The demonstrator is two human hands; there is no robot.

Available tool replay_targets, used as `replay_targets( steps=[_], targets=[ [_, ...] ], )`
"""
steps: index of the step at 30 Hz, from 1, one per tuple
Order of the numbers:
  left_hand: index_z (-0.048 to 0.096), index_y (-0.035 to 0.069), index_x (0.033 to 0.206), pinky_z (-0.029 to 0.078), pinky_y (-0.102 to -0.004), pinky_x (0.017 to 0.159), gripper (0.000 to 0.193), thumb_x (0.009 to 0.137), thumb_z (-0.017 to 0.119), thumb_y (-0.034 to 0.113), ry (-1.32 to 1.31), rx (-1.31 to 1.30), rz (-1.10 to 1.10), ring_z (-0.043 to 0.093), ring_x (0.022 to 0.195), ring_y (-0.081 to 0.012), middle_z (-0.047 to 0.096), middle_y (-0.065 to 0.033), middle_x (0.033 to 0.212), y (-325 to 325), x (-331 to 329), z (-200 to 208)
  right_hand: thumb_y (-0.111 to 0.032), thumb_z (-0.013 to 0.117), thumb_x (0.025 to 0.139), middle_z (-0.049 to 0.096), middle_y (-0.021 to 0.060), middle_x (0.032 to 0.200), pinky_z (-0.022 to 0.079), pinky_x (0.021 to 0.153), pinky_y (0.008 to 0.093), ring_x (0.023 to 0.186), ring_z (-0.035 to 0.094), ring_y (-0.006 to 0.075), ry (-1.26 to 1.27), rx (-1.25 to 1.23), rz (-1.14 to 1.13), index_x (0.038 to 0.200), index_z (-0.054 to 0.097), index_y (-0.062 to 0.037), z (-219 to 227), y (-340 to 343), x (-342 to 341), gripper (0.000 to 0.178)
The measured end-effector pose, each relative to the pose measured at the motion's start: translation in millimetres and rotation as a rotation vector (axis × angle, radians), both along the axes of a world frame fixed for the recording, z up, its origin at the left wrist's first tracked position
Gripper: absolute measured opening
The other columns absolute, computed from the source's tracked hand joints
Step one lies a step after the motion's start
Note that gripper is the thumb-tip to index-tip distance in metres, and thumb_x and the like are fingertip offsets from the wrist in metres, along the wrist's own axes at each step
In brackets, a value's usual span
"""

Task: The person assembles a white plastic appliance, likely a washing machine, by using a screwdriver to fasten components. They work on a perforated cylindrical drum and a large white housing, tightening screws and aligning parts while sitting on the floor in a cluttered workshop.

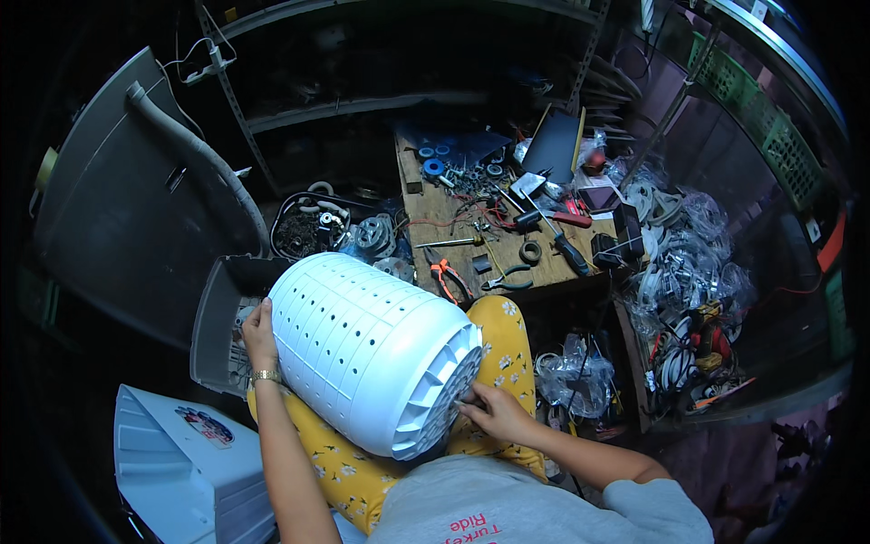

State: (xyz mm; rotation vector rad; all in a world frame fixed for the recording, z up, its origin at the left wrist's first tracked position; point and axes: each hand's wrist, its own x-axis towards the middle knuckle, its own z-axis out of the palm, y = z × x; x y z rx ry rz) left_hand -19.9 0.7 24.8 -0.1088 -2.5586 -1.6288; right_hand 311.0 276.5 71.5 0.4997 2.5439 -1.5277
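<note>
A white plastic spin-dryer basket (362, 331), its wall dotted with small round holes, lies on its side across my lap. Its ribbed bottom (446, 388) faces right, toward me. At the far left end, my left hand (260, 337) grips the rim, with the fingers partly hidden behind it. My right hand (497, 410) is at the middle of the ribbed bottom. Its thumb and fingers are pinched there, on something too small or too hidden to make out.
Ahead is a wooden workbench (435, 272) bearing orange-handled pliers (449, 275), cutters (507, 281), a screwdriver (571, 254) and loose parts. Bagged parts (684, 240) crowd its right side. To my left are a grey bin (207, 335), a pale plastic housing (172, 453) and a large panel with a hose (195, 145).
</note>
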Motion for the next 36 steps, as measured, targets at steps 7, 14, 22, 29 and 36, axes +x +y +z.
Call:
replay_targets(
  steps=[7,14,22,29,36],
  targets=[
    [0.067,-0.007,0.107,0.047,-0.0292,0.079,0.046,0.095,0.055,0.037,-0.039,-0.003,-0.040,0.063,0.083,-0.0178,0.071,-0.0135,0.091,11,2,10,-0.019,0.063,0.088,0.066,0.0198,0.083,0.048,0.067,0.0433,0.076,0.064,0.0371,0.031,0.072,-0.012,0.091,0.056,0.0011,-22,0,3,0.021],
    [0.068,-0.007,0.103,0.047,-0.0298,0.078,0.050,0.093,0.056,0.041,0.007,0.018,0.001,0.063,0.081,-0.0181,0.071,-0.0145,0.090,9,0,0,-0.019,0.060,0.089,0.065,0.0215,0.081,0.048,0.069,0.0446,0.077,0.063,0.0399,-0.020,0.027,-0.044,0.093,0.055,0.0020,-3,8,35,0.022],
    [0.068,-0.007,0.101,0.047,-0.0296,0.075,0.051,0.094,0.055,0.042,-0.019,-0.029,0.029,0.061,0.077,-0.0179,0.070,-0.0140,0.086,-2,-5,-3,-0.018,0.061,0.089,0.065,0.0220,0.080,0.048,0.068,0.0428,0.077,0.064,0.0399,-0.022,0.038,-0.012,0.092,0.054,0.0026,0,4,15,0.021],
    [0.069,-0.007,0.095,0.046,-0.0296,0.072,0.051,0.094,0.055,0.042,0.007,-0.011,-0.001,0.059,0.073,-0.0157,0.069,-0.0117,0.081,3,0,2,-0.019,0.064,0.088,0.065,0.0198,0.083,0.048,0.067,0.0392,0.075,0.064,0.0316,0.040,-0.092,-0.058,0.091,0.055,0.0041,-38,-3,-4,0.025],
    [0.070,-0.007,0.092,0.047,-0.0289,0.071,0.050,0.094,0.056,0.041,0.031,-0.025,-0.019,0.059,0.071,-0.0151,0.069,-0.0116,0.079,4,-2,0,-0.015,0.062,0.091,0.063,0.0115,0.076,0.048,0.056,0.0312,0.066,0.062,0.0159,-0.158,-0.397,-0.114,0.088,0.054,0.0022,-47,6,12,0.019]
  ],
)
